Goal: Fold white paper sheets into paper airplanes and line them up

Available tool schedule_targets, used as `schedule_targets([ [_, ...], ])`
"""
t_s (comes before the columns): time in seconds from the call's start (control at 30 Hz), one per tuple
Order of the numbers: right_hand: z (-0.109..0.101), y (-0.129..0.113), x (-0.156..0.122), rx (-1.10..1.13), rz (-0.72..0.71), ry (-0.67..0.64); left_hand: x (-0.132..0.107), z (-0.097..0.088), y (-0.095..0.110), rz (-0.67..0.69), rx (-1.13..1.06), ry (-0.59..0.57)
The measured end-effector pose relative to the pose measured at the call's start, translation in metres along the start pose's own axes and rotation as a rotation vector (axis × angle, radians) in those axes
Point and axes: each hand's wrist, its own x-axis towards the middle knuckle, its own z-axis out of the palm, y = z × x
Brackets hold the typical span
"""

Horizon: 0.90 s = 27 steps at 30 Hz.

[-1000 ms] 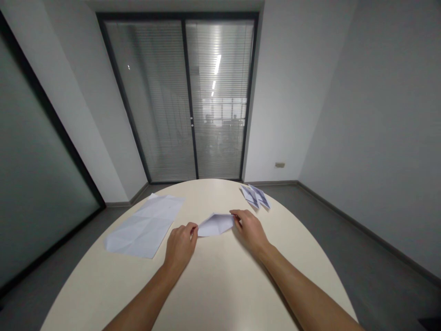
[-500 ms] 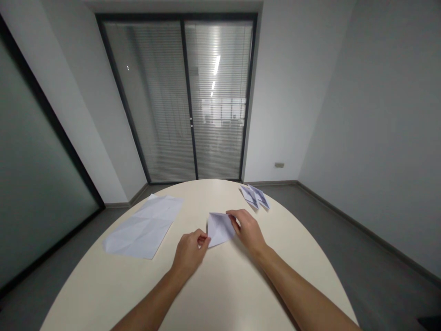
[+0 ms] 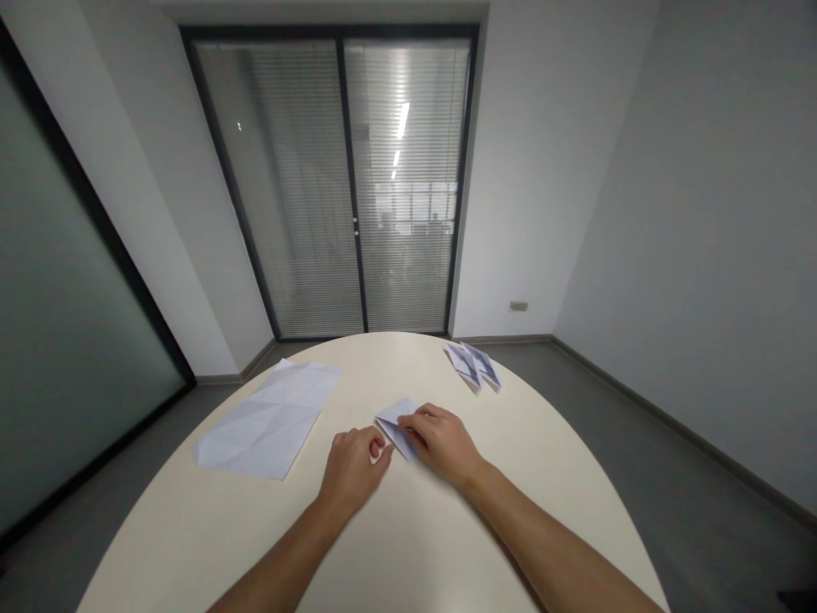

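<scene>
A small folded white paper [image 3: 394, 421] lies flat on the round cream table [image 3: 396, 545], near its middle. My right hand [image 3: 442, 441] lies on top of the paper, fingers curled and pressing it down. My left hand [image 3: 355, 468] rests beside the paper's near corner, fingers curled in, thumb and forefinger pinching that corner. Part of the paper is hidden under my right hand.
A large creased white sheet [image 3: 268, 419] lies on the table's left side. Two folded paper pieces [image 3: 474, 363] lie at the far right edge. Beyond the table are a glass sliding door [image 3: 345, 187] with blinds and grey floor.
The paper, held up between both hands a second ago, has been folded over and pressed flat on the table. Both hands have moved closer together and toward me.
</scene>
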Motion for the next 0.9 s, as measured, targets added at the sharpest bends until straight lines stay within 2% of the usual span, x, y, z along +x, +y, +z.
schedule_targets([
  [0.1,0.001,0.002,0.000,0.003,-0.061,-0.039,0.001,0.003,-0.006,-0.016,0.019,0.110],
  [0.2,0.003,0.003,0.000,0.030,-0.100,-0.062,0.002,0.008,-0.013,0.085,-0.030,0.175],
  [0.3,0.003,0.004,0.000,0.080,-0.116,-0.093,0.002,0.013,-0.017,0.186,-0.077,0.124],
  [0.43,0.000,0.002,-0.002,0.180,-0.164,-0.192,0.001,0.016,-0.016,0.198,-0.068,-0.009],
  [0.5,-0.001,0.002,-0.002,0.219,-0.180,-0.233,0.000,0.016,-0.015,0.206,-0.047,-0.040],
  [0.6,-0.002,0.002,-0.003,0.261,-0.153,-0.248,0.000,0.016,-0.016,0.230,-0.029,-0.014],
  [0.77,0.001,0.006,-0.005,0.282,0.029,-0.196,0.000,0.012,-0.015,0.283,-0.070,0.003],
  [0.9,0.003,0.011,-0.008,0.258,0.036,-0.206,-0.001,0.006,-0.010,0.308,-0.118,-0.013],
])
